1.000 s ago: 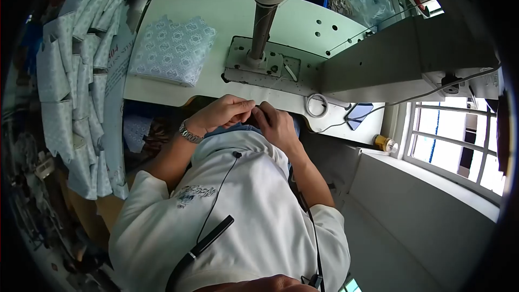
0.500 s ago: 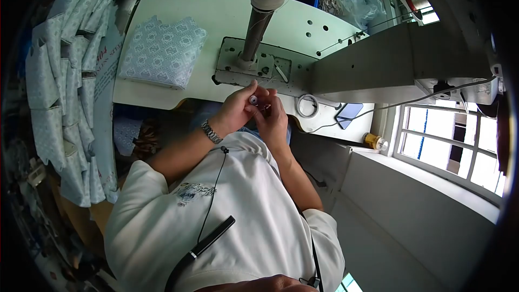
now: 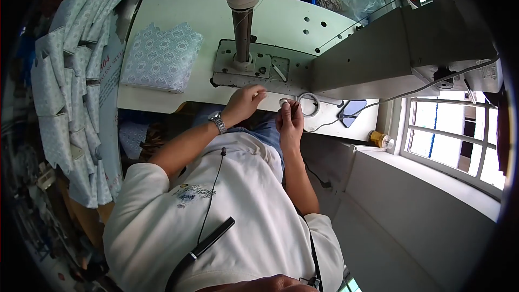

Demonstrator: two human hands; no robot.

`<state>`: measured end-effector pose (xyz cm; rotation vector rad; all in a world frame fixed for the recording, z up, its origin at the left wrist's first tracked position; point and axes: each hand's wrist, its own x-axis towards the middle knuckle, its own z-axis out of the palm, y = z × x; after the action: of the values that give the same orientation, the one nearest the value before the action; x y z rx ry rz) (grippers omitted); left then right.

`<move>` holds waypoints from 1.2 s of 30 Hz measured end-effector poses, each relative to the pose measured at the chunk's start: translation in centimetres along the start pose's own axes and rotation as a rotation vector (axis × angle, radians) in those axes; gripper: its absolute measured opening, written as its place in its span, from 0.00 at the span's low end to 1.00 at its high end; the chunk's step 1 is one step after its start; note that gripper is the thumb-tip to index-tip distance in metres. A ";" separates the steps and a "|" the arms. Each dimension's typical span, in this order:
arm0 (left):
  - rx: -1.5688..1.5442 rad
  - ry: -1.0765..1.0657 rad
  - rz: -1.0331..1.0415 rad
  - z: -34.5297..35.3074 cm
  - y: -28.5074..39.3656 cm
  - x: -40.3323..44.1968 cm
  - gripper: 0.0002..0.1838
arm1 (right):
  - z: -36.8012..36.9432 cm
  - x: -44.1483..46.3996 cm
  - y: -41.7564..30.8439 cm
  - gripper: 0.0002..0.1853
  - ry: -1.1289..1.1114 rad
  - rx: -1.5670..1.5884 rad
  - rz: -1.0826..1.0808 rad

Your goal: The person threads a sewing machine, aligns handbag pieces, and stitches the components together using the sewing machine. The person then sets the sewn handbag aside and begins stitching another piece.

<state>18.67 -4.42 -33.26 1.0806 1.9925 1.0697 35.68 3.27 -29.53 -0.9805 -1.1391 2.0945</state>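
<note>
red "04" marks the board (image 3: 110,119); right hand (image 3: 291,120), now parted from left hand (image 3: 242,108), pinches a bobbin (image 3: 284,101); left grip unclear.

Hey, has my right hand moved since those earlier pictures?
Yes. Your right hand has moved rightward in the view, judged against the white coil: a clear gap showed between them earlier, and now the fingers appear right beside it.
</note>
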 end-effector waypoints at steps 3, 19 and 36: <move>0.257 0.286 0.357 0.3 -1.5 5.8 0.12 | -0.7 0.1 0.2 0.12 -0.030 -0.096 -0.050; -0.321 -0.091 -0.061 -0.7 -0.9 5.5 0.12 | -0.4 1.0 1.0 0.13 0.078 -0.205 -0.043; -1.101 -0.146 -0.272 -4.1 4.0 -6.7 0.15 | 4.6 -2.2 1.5 0.12 0.024 -0.320 -0.145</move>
<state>19.93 -10.38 -26.88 0.2630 1.0633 1.5568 33.09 -1.23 -28.39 -1.0276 -1.5175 1.8162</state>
